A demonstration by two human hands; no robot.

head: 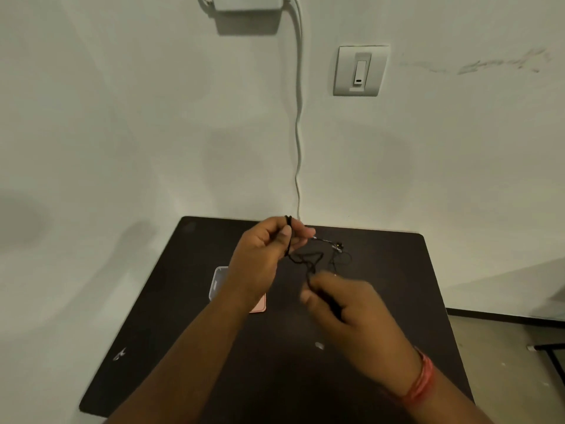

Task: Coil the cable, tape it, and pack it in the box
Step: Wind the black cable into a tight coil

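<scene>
The right hand, red thread band at its wrist, pinched the thin black cable; the left hand closed around several loops above the black table.

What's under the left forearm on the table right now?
A small pinkish box with a clear edge lies on the black table, partly showing beside the left hand's wrist. The forearm covers most of it, so its contents and whether it is open cannot be seen.
</scene>
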